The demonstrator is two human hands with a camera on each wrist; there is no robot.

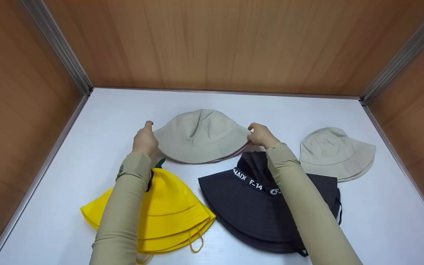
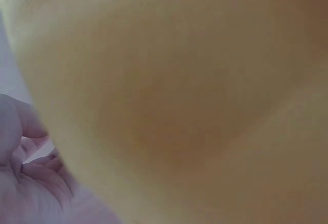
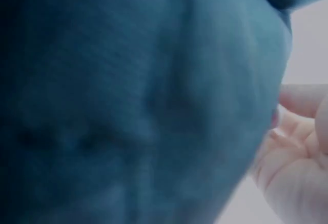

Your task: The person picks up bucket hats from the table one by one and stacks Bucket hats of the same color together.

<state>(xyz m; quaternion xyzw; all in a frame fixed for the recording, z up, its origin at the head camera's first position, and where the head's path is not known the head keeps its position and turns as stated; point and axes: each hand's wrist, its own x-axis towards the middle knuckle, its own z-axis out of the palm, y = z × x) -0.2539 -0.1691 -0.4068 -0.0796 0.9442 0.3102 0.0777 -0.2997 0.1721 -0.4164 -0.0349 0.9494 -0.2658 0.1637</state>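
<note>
A beige bucket hat (image 1: 201,138) lies at the middle of the table, crown toward the back, a reddish edge showing under its brim. My left hand (image 1: 145,140) holds the left end of the brim, its fingers partly hidden. At the right end, my right hand (image 1: 262,135) pinches the brim between thumb and fingers. A yellow bucket hat (image 1: 175,209) sits under my left forearm and fills most of the left wrist view as a blur. Below my right forearm lies a black bucket hat (image 1: 248,209) with a white-lettered band; it blocks much of the right wrist view.
Another, smaller-looking beige hat (image 1: 329,151) lies at the right of the white table (image 1: 50,206). Wood-grain panels (image 1: 226,44) with metal edging enclose the back and both sides. Thin cords hang from the yellow and black hats near the front.
</note>
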